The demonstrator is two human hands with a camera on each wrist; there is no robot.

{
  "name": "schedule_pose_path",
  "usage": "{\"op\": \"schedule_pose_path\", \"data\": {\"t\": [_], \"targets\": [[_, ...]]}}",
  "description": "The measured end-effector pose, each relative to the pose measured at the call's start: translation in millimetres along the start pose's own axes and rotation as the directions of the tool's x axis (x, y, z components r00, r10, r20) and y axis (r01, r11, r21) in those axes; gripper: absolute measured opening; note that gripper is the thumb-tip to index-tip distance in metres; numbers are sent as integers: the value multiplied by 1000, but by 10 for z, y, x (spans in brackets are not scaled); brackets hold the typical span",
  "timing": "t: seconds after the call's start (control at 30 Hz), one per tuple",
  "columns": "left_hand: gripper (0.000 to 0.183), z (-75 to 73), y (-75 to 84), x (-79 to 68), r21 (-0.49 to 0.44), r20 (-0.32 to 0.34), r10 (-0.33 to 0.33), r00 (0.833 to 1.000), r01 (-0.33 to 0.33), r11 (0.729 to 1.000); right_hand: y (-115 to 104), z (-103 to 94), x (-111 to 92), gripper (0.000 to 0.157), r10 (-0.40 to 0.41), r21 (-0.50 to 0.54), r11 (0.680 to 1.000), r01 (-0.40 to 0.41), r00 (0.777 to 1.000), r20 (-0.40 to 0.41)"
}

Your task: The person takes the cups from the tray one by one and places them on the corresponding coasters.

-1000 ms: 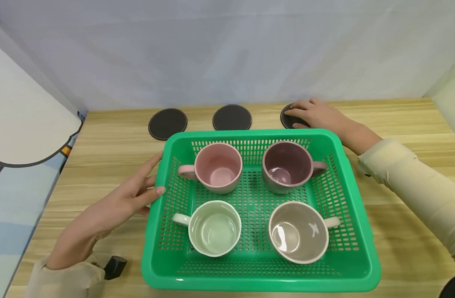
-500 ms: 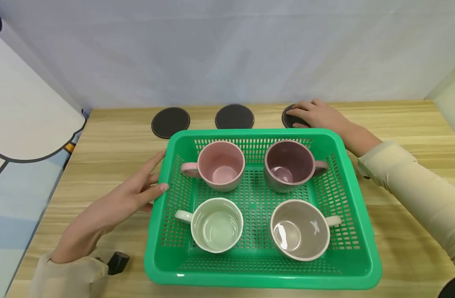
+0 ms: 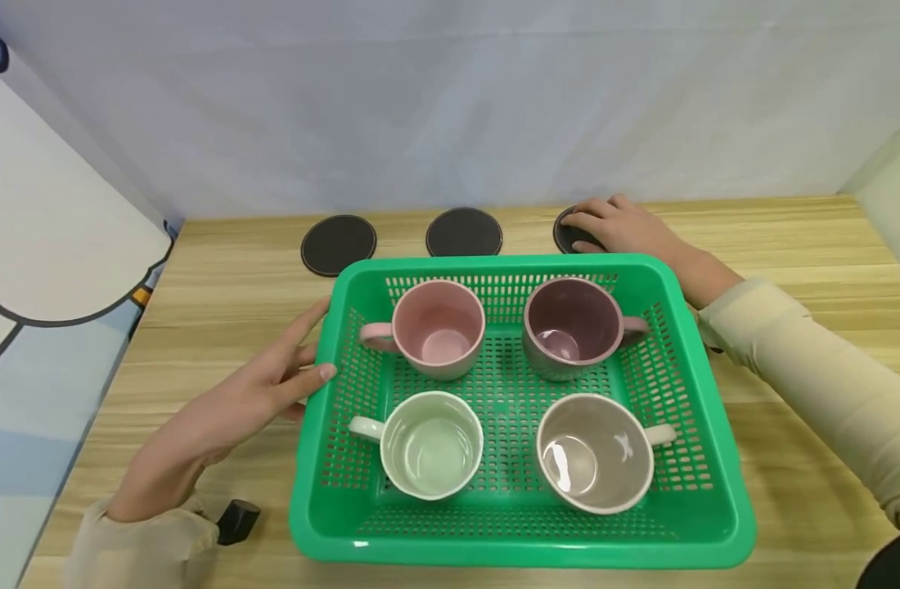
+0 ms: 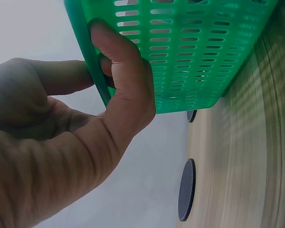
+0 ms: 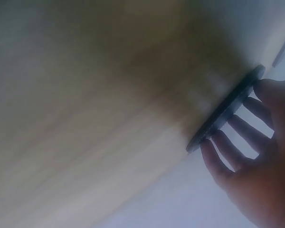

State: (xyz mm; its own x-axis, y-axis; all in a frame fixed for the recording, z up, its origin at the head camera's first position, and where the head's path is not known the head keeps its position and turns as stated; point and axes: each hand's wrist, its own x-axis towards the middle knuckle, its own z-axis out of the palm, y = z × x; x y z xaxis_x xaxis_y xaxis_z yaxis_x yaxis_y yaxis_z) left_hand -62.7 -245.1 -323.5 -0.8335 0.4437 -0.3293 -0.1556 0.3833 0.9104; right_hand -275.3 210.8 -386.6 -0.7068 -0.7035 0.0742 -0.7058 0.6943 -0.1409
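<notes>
My left hand (image 3: 262,388) grips the left rim of a green perforated basket (image 3: 522,556). In the left wrist view, its thumb and curled fingers hold the rim from both sides. The basket holds a pink mug (image 3: 438,327), a dark mauve mug (image 3: 568,327), a pale green mug (image 3: 428,450) and a beige mug (image 3: 593,458), all upright. Behind the basket, my right hand (image 3: 637,233) rests its fingertips on a round black coaster (image 3: 577,236). The right wrist view shows these fingers spread, their tips touching the coaster's face.
Two more black coasters, a left one (image 3: 339,245) and a middle one (image 3: 464,231), lie near the back wall (image 3: 450,106). Everything rests on or over a wood-grain table (image 3: 222,311). A small black object (image 3: 236,521) sits at my left sleeve.
My right hand and the coaster beneath it have shifted slightly left toward the middle coaster. The left hand keeps its grip on the basket, and the mugs stay in place inside it.
</notes>
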Motion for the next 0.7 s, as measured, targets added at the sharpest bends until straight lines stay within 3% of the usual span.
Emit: {"op": "schedule_pose_path", "data": {"t": [0.4, 0.7], "targets": [[78, 7, 16, 65, 4, 6, -5, 1000, 5, 1000, -2, -84, -111, 46, 58, -3, 998, -58, 997, 43], [79, -3, 44, 129, 10, 1, -9, 1000, 9, 1000, 36, -235, -575, 56, 156, 8, 988, -157, 985, 72]]}}
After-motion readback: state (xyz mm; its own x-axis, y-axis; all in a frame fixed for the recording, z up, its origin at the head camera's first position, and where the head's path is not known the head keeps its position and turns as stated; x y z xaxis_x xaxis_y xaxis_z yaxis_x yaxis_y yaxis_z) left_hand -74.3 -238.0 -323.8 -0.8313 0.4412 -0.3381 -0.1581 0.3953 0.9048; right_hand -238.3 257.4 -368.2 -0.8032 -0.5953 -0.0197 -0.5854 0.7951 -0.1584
